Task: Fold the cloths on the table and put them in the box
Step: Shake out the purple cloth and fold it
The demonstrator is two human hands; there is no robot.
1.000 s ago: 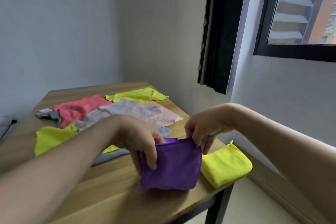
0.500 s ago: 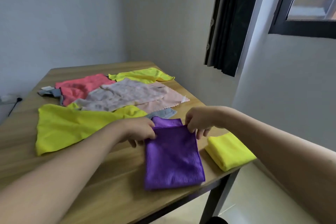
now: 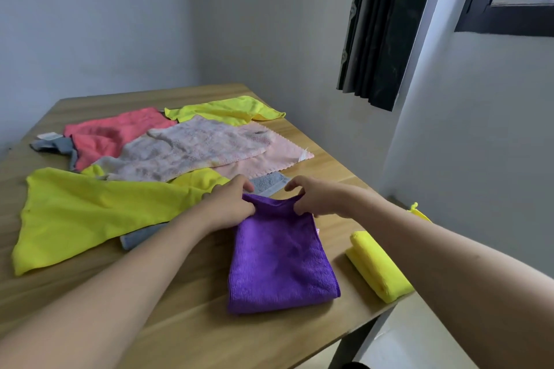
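Purple cloth point(image 3: 281, 257) pinched at its far edge by left grip point(image 3: 230, 204); right grip point(image 3: 314, 198) likewise.

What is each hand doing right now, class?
Left hand: pinching the far left corner of the purple cloth.
Right hand: pinching its far right corner.

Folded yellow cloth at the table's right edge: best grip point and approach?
Pinch the folded yellow cloth across its short width near the middle, coming from above. It lies flat as a thick, narrow bundle, so a grip across the width likely holds all layers; the right forearm hides its far end.
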